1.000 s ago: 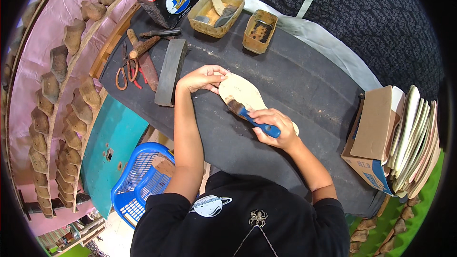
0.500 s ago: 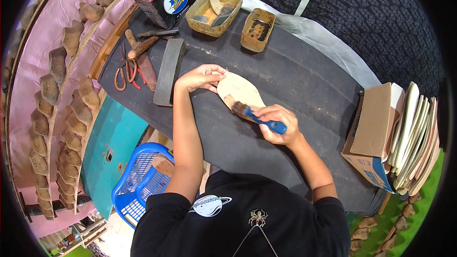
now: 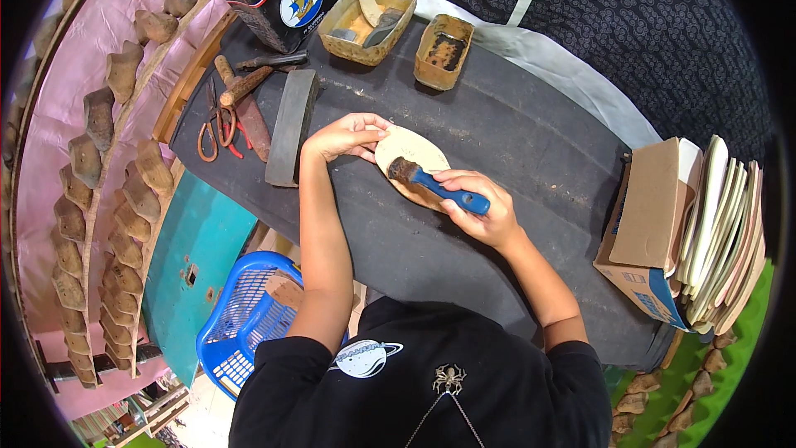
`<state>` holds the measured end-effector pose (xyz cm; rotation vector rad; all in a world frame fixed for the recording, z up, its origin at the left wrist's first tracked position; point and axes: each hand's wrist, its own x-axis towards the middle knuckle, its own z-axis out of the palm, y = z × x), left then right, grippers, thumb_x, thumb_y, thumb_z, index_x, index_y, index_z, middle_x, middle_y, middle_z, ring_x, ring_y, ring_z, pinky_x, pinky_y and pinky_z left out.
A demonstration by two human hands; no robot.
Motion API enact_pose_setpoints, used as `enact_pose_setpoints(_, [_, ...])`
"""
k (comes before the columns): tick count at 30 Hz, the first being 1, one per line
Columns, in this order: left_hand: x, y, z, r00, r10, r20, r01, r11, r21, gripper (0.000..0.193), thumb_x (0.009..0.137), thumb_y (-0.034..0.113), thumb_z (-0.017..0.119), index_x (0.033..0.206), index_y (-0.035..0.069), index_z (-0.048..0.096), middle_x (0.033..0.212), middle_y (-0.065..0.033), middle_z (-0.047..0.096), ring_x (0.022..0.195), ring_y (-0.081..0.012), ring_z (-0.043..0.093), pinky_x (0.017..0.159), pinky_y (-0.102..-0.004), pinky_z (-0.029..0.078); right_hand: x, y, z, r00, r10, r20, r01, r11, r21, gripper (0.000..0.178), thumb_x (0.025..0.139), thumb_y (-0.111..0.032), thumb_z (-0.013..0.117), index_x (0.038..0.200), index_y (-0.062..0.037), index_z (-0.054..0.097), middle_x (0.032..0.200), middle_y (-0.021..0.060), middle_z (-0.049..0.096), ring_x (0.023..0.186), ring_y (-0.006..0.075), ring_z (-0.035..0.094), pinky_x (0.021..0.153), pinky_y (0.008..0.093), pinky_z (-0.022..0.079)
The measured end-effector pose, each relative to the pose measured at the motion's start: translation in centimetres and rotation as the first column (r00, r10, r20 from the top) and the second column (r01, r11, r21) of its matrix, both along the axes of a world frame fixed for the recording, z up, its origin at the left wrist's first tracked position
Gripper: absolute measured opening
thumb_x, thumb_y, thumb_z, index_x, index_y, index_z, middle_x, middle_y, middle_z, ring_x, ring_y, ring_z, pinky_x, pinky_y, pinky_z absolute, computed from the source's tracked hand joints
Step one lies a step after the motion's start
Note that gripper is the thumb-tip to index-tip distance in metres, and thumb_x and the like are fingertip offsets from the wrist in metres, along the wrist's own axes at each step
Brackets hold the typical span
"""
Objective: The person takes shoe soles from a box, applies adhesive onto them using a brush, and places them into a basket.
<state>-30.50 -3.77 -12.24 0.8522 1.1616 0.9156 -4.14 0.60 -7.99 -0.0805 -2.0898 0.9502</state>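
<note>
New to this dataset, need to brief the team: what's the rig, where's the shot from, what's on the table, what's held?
No robot: the grips are a person's bare left hand and right hand. The picture comes from the left of two fisheye cameras on the person's head, looking down, so straight edges bend.

The left hand holds the edge of a pale insole-shaped piece; the right holds a blue-handled brush, its bristles over that piece.

On the black-covered table: scissors, a grey rectangular block, a large tub and a small tub, a metal can. At right, a cardboard box beside stacked sole-shaped sheets.
</note>
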Motion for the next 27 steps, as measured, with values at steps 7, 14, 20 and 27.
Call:
enact_pose_setpoints(7, [-0.1, 0.0, 0.0, 1.0, -0.009, 0.004, 0.009, 1.0, 0.018, 0.027, 0.08, 0.022, 0.056, 0.102, 0.005, 0.051, 0.088, -0.0024, 0.059, 0.077, -0.0089, 0.058, 0.068, -0.0228, 0.049, 1.6, 1.3, 0.0, 0.994, -0.004, -0.108, 0.002, 1.0, -0.014, 0.01, 0.061, 0.001, 0.057, 0.066, -0.0026, 0.049, 0.062, 0.01, 0.056, 0.054, 0.0196, 0.057, 0.049, 0.0267, 0.044])
enact_pose_setpoints(14, [-0.2, -0.1, 0.0, 1.0, -0.016, -0.008, 0.016, 1.0, 0.005, 0.028, 0.081, 0.022, 0.056, 0.102, 0.006, 0.05, 0.088, -0.0022, 0.059, 0.076, -0.0088, 0.057, 0.067, -0.0225, 0.049, 1.2, 1.1, -0.1, 0.985, -0.046, -0.164, 0.044, 0.999, -0.015, 0.01, 0.064, 0.001, 0.059, 0.07, -0.0009, 0.052, 0.065, 0.0112, 0.058, 0.058, 0.0206, 0.058, 0.052, 0.0271, 0.046])
enact_pose_setpoints(20, [-0.2, 0.0, -0.1, 1.0, -0.013, 0.005, 0.013, 1.0, 0.0, 0.027, 0.08, 0.022, 0.056, 0.102, 0.007, 0.05, 0.088, -0.0017, 0.058, 0.076, -0.0082, 0.057, 0.067, -0.0219, 0.049, -0.1, 0.3, -0.4, 1.0, -0.015, 0.005, 0.015, 1.0, -0.024, 0.017, 0.07, 0.0, 0.059, 0.086, 0.0005, 0.053, 0.086, 0.0155, 0.059, 0.081, 0.0244, 0.06, 0.072, 0.0314, 0.047])
enact_pose_setpoints(27, [-0.3, 0.0, 0.1, 1.0, -0.014, -0.002, 0.014, 1.0, -0.001, 0.026, 0.08, 0.022, 0.056, 0.101, 0.007, 0.051, 0.088, -0.0017, 0.059, 0.076, -0.0085, 0.057, 0.067, -0.0224, 0.049, 1.8, 1.6, 0.3, 0.994, -0.031, -0.107, 0.029, 0.999, -0.018, 0.01, 0.062, 0.001, 0.057, 0.064, -0.0032, 0.048, 0.057, 0.0077, 0.053, 0.048, 0.0182, 0.053, 0.044, 0.0265, 0.04])
